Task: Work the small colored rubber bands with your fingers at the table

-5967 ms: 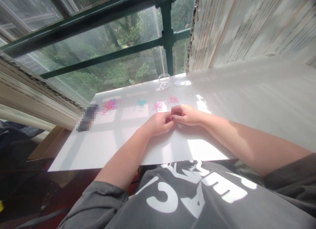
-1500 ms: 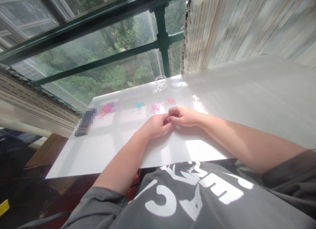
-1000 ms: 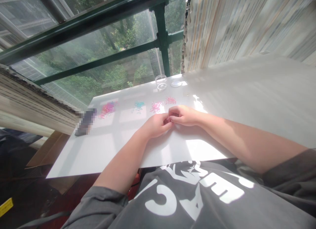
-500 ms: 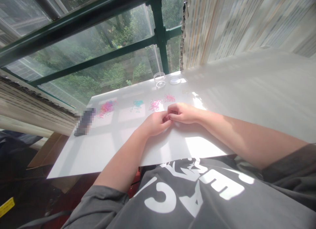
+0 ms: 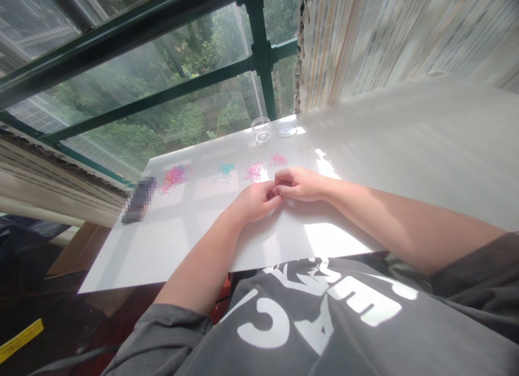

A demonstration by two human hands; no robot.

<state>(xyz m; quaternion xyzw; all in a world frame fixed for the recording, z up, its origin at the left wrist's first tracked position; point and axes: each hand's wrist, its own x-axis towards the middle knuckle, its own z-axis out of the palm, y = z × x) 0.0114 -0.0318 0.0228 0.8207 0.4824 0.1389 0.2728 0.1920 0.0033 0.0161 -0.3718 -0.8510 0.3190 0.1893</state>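
Observation:
My left hand [image 5: 259, 202] and my right hand [image 5: 298, 184] meet above the white table, fingers curled and fingertips pressed together. Whatever lies between the fingertips is too small and too hidden to name. Just beyond the hands are two small heaps of thin bands, a bright pink heap [image 5: 254, 172] and a paler pink heap [image 5: 278, 159]. Farther left lies a teal heap [image 5: 226, 170], then a larger mixed pink and purple heap [image 5: 175, 177].
A clear round jar [image 5: 261, 131] stands at the table's far edge by the window, with a round lid [image 5: 287, 131] beside it. A blurred-out dark object [image 5: 140, 200] lies at the table's left edge. Sunlit patches cross the white table [image 5: 162, 257].
The hands keep almost the same pose, fingertips together. The view has shifted very slightly; the heaps, jar and lid stay in place.

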